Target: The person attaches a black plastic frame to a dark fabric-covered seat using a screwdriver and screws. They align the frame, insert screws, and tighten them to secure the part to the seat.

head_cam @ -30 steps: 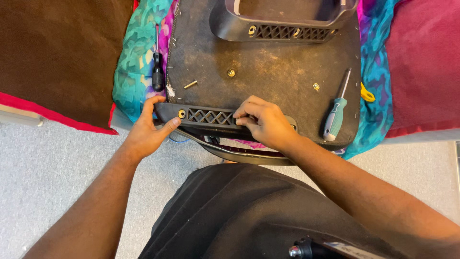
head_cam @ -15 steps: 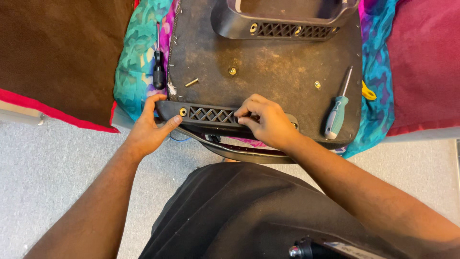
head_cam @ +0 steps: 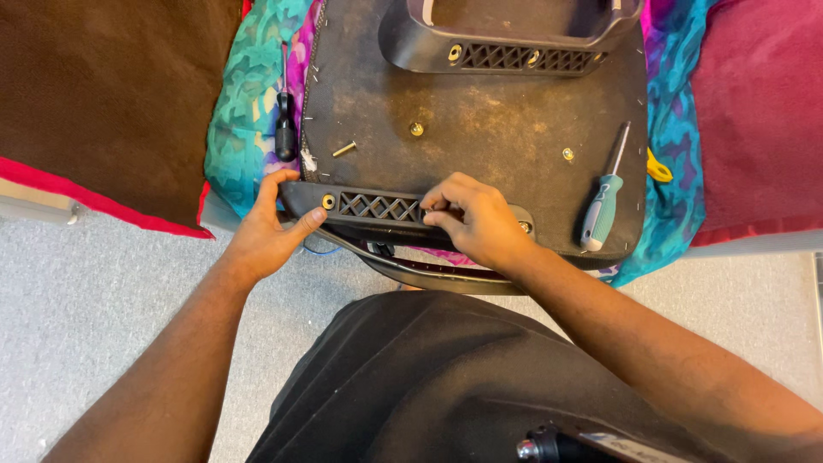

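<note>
Seen from above: a dark, worn seat base (head_cam: 480,120), underside up, lying on a bright turquoise and pink patterned cloth (head_cam: 244,111).

Along the 6 o'clock edge of the base, a black plastic bracket (head_cam: 373,206) with a lattice grille, pressed against the board. Left hand (head_cam: 270,227) wrapped round the bracket's 9 o'clock end, thumb laid just beside a brass-coloured fastener (head_cam: 328,201), fingers curled over the far corner; gripping the bracket firmly. Right hand (head_cam: 476,219) narrowed to a pinch at the grille's 3 o'clock end, fingertips bunched together against the plastic; whatever sat between them too small and hidden to tell.

At 12 o'clock on the base, a second bracket (head_cam: 514,39) of the same kind, with its own lattice and two round holes. Between the two brackets, a loose screw (head_cam: 344,149) lying tilted at 10 o'clock from the right hand, a brass insert (head_cam: 417,129) near the middle, and another insert (head_cam: 567,154) at 2 o'clock. At 3 o'clock from the right hand, well apart, a teal-handled screwdriver (head_cam: 602,201) resting on the base, tip pointing to 1 o'clock. At 12 o'clock from the left hand, a black-handled screwdriver (head_cam: 285,120) lying on the cloth, just beside the base's edge.

Beneath the bracket, a curved dark metal frame (head_cam: 429,273). Grey carpet floor (head_cam: 86,300) below.
</note>
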